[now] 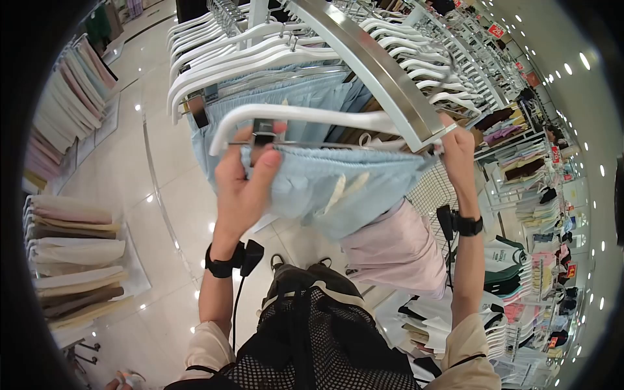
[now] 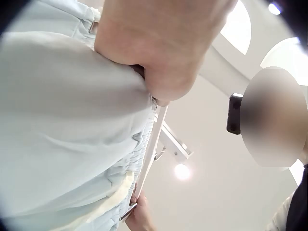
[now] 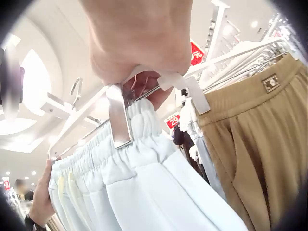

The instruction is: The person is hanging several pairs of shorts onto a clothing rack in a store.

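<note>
Light blue elastic-waist shorts (image 1: 351,188) with cream drawstrings hang by clips from a white hanger (image 1: 312,115). My left hand (image 1: 246,185) pinches the dark clip (image 1: 263,132) and waistband at the hanger's left end. At the other end my right hand (image 1: 458,153) holds the hanger, partly hidden by the rack's metal bar in the head view. In the right wrist view, the right hand (image 3: 139,43) curls round the hanger end beside a shiny clip (image 3: 119,115) on the waistband (image 3: 103,149).
A rack bar (image 1: 383,58) with many white hangers and blue garments stands just ahead. Brown trousers (image 3: 260,139) hang beside the shorts. Pink cloth (image 1: 396,250) lies below, by a wire basket (image 1: 432,192). Folded clothes (image 1: 78,260) hang at the left.
</note>
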